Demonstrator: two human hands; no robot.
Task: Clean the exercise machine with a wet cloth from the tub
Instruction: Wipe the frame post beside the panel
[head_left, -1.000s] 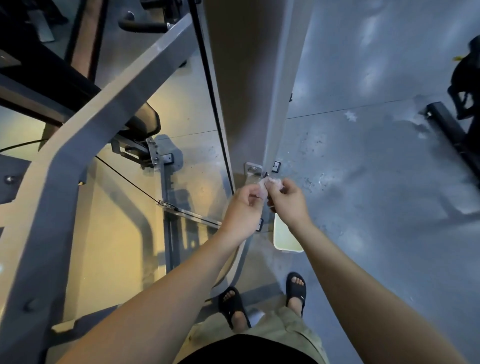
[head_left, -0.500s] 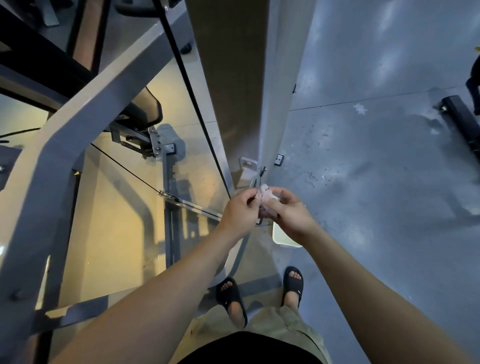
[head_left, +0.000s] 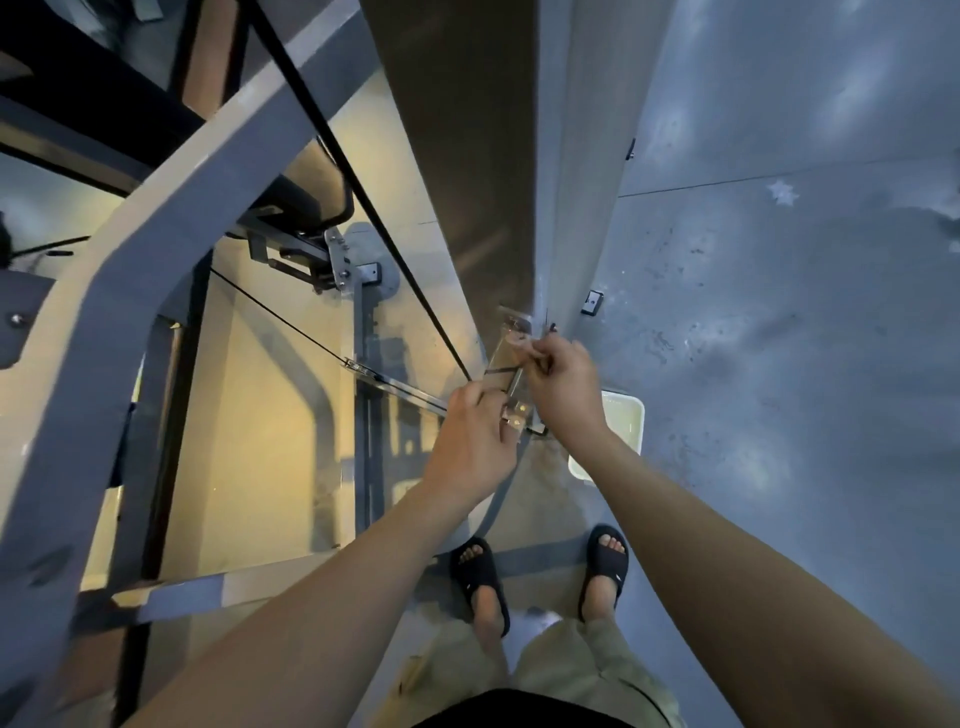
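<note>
A small pale cloth (head_left: 511, 382), thin and see-through, is stretched between my two hands. My right hand (head_left: 563, 389) pinches its upper end, and my left hand (head_left: 472, 447) pinches its lower end, a little nearer to me. Both hands hover in front of the grey upright post (head_left: 576, 156) of the exercise machine. The machine's slanted grey frame beam (head_left: 171, 234) and a black cable (head_left: 363, 197) run down the left side. The white tub (head_left: 626, 431) stands on the floor, partly hidden behind my right wrist.
My feet in black sandals (head_left: 480, 577) stand on the grey floor (head_left: 779, 364) just below the hands. A metal bracket and pulley assembly (head_left: 332, 260) sits under a black padded seat at the left. A floor plate (head_left: 514, 317) anchors the post.
My hands were close together with the cloth bunched between the fingertips. They have drawn apart, the left toward me, and the cloth is spread out between them.
</note>
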